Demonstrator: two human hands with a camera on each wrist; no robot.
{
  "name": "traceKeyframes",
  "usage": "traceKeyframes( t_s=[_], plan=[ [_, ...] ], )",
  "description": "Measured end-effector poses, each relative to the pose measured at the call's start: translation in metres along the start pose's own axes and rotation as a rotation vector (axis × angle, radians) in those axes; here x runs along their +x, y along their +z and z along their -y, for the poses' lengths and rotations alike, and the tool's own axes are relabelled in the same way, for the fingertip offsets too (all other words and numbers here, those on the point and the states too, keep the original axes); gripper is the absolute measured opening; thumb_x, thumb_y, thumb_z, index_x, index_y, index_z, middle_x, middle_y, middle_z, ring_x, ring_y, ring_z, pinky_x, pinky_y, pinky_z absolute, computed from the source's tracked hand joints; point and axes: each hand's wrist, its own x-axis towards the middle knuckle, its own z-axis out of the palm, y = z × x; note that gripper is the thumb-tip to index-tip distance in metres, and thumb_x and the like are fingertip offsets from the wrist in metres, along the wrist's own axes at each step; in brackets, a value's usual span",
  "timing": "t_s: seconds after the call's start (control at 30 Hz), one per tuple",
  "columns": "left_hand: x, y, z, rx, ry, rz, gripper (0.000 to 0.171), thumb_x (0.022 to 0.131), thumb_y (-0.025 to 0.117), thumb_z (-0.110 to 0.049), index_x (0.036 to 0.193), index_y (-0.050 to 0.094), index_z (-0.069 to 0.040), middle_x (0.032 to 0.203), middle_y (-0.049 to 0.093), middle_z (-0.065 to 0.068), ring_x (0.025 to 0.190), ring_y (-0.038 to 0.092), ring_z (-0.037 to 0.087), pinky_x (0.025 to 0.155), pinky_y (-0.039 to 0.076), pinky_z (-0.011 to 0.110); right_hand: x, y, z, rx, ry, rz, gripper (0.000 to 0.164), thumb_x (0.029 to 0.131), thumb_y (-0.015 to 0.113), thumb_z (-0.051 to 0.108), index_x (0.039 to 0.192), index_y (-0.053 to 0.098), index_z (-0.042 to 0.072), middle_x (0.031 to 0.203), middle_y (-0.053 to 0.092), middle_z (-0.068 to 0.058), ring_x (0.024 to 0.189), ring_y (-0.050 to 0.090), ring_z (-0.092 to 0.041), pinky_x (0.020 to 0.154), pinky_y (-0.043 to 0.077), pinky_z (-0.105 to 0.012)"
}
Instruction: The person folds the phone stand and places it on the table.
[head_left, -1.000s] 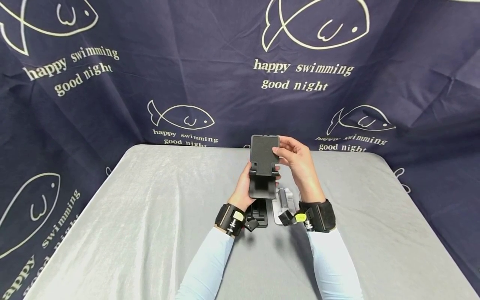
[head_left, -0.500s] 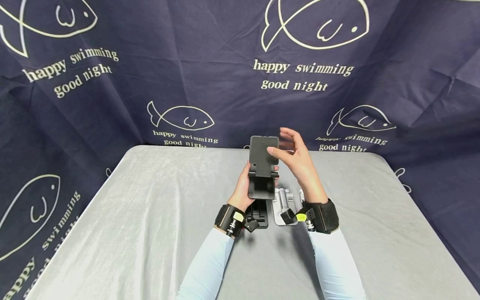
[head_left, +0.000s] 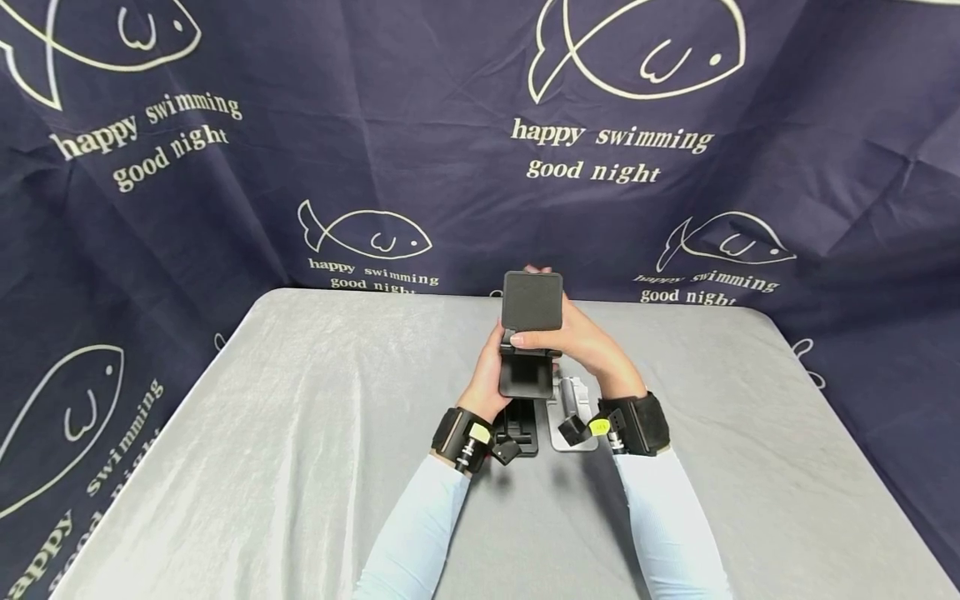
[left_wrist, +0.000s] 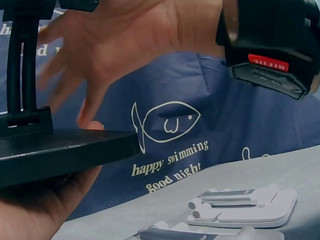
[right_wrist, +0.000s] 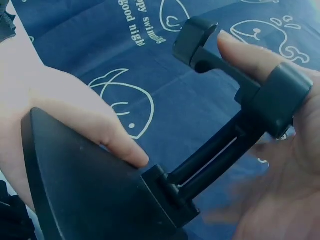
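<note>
A black foldable phone stand (head_left: 532, 302) is held up above the table, its square plate at the top. My left hand (head_left: 483, 379) grips its flat base from the left and below; in the right wrist view the left thumb lies along the base (right_wrist: 90, 185). My right hand (head_left: 588, 337) is at the upper plate, thumb across the front of its lower edge and fingertips behind its top. In the right wrist view, the slotted arm (right_wrist: 210, 162) rises from the base to the plate. The right fingers are blurred in both wrist views.
Below the hands, a folded black stand (head_left: 521, 429) lies on the grey cloth-covered table (head_left: 315, 433). Beside it is a silver-white folded stand (head_left: 572, 417). The left wrist view shows two pale stands, one (left_wrist: 245, 205) farther off. A dark blue fish-print curtain (head_left: 465, 150) hangs behind.
My right hand first let go of the plate's right edge and spread its fingers, then moved left, bringing the thumb across the plate's lower front. The left hand stays on the base.
</note>
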Motion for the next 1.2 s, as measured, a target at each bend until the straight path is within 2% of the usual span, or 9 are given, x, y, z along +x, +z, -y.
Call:
traceKeyframes(
  t_s=[0.07, 0.13, 0.17, 0.33, 0.57, 0.8, 1.07, 1.2],
  plan=[
    [0.000, 0.000, 0.000, -0.004, -0.006, -0.004, 0.050, 0.095, 0.031, -0.064, 0.103, 0.062, -0.025, 0.083, 0.067, -0.008, 0.071, 0.065, 0.008, 0.063, 0.054, 0.026, 0.001, 0.000, -0.003, 0.022, -0.015, 0.028, 0.070, 0.076, 0.073, 0.007, 0.139, 0.042, 0.008, 0.130, 0.053, -0.008, 0.113, 0.052, -0.020, 0.103, 0.038, -0.034],
    [0.000, -0.001, -0.001, -0.004, -0.001, -0.001, 0.050, 0.095, 0.031, -0.064, 0.105, 0.061, -0.025, 0.084, 0.067, -0.008, 0.072, 0.065, 0.009, 0.064, 0.054, 0.027, 0.002, 0.000, -0.005, 0.021, -0.018, 0.022, 0.055, 0.076, 0.074, 0.009, 0.126, 0.053, 0.005, 0.106, 0.062, -0.008, 0.095, 0.058, -0.020, 0.090, 0.045, -0.031],
    [0.000, -0.001, -0.001, -0.002, 0.006, 0.002, 0.050, 0.095, 0.030, -0.063, 0.106, 0.061, -0.025, 0.085, 0.067, -0.008, 0.073, 0.066, 0.009, 0.064, 0.054, 0.027, 0.002, 0.000, -0.006, 0.018, -0.025, 0.016, 0.054, 0.075, 0.074, 0.009, 0.125, 0.054, 0.006, 0.104, 0.063, -0.006, 0.094, 0.059, -0.019, 0.088, 0.045, -0.030],
    [0.001, -0.002, -0.004, 0.018, 0.038, -0.004, 0.053, 0.096, 0.027, -0.063, 0.109, 0.059, -0.023, 0.086, 0.068, -0.004, 0.074, 0.068, 0.016, 0.065, 0.056, 0.033, 0.005, 0.000, -0.009, -0.019, -0.053, -0.016, 0.055, 0.074, 0.075, 0.011, 0.125, 0.056, 0.008, 0.103, 0.062, -0.005, 0.092, 0.057, -0.019, 0.087, 0.045, -0.031],
    [0.001, -0.002, -0.003, 0.010, -0.005, -0.016, 0.051, 0.096, 0.029, -0.063, 0.103, 0.062, -0.025, 0.082, 0.069, -0.006, 0.071, 0.068, 0.014, 0.061, 0.056, 0.032, 0.006, -0.001, -0.013, -0.043, -0.080, -0.019, 0.059, 0.074, 0.076, 0.010, 0.128, 0.054, 0.009, 0.107, 0.061, -0.007, 0.095, 0.058, -0.021, 0.089, 0.045, -0.032],
    [0.002, -0.002, -0.001, -0.015, 0.015, 0.005, 0.049, 0.098, 0.027, -0.059, 0.103, 0.061, -0.025, 0.082, 0.068, -0.006, 0.072, 0.067, 0.014, 0.063, 0.056, 0.033, 0.004, -0.001, -0.013, -0.055, -0.080, -0.038, 0.061, 0.073, 0.077, 0.010, 0.129, 0.054, 0.011, 0.109, 0.062, -0.007, 0.096, 0.058, -0.020, 0.090, 0.045, -0.032],
    [0.001, -0.002, -0.001, -0.008, -0.010, -0.019, 0.054, 0.095, 0.029, -0.063, 0.098, 0.064, -0.022, 0.081, 0.069, -0.004, 0.069, 0.068, 0.017, 0.062, 0.056, 0.032, 0.005, 0.000, -0.015, -0.096, -0.104, -0.073, 0.062, 0.072, 0.080, 0.010, 0.129, 0.055, 0.012, 0.106, 0.063, -0.007, 0.093, 0.059, -0.020, 0.088, 0.046, -0.031],
    [-0.002, -0.002, -0.003, -0.027, -0.032, 0.010, 0.055, 0.095, 0.030, -0.063, 0.096, 0.065, -0.020, 0.081, 0.070, -0.002, 0.069, 0.068, 0.018, 0.062, 0.056, 0.032, 0.006, 0.001, -0.016, -0.083, -0.102, -0.090, 0.064, 0.071, 0.081, 0.009, 0.130, 0.055, 0.014, 0.107, 0.063, -0.007, 0.094, 0.059, -0.019, 0.089, 0.046, -0.030]
  ],
)
